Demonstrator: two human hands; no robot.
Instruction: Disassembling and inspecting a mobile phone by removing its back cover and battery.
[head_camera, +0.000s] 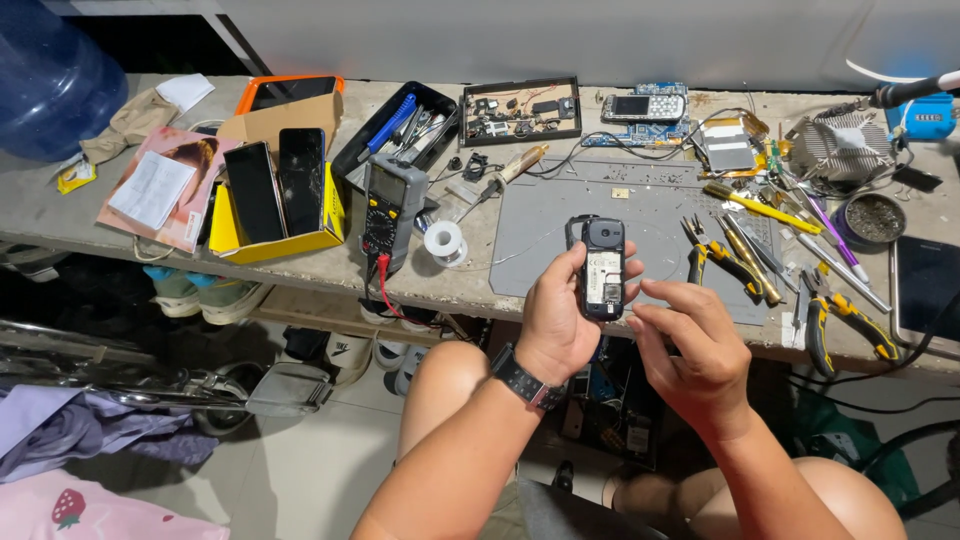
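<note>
The left hand (556, 325) grasps a small dark phone (601, 267) with its back cover off, the fingers (572, 262) wrapped round its left side and the thumb on its right, holding it upright just above the counter's (60, 215) front edge; the right hand (693, 345) grasps nothing, its fingers loosely curled, the fingertips just beside the phone's lower right corner; behind the phone a grey work mat (640, 205) lies on the counter, with yellow-handled pliers (722, 260) at its right; left of the mat stand a grey multimeter (391, 208) and a spool of solder (443, 240); further left an open yellow box (285, 240) holds two dark phones on end; toward the back edge a black tray (395, 130) holds tools, and a second black tray (520, 110) holds small circuit parts; a round tin (873, 218) near the right end holds dark bits.
</note>
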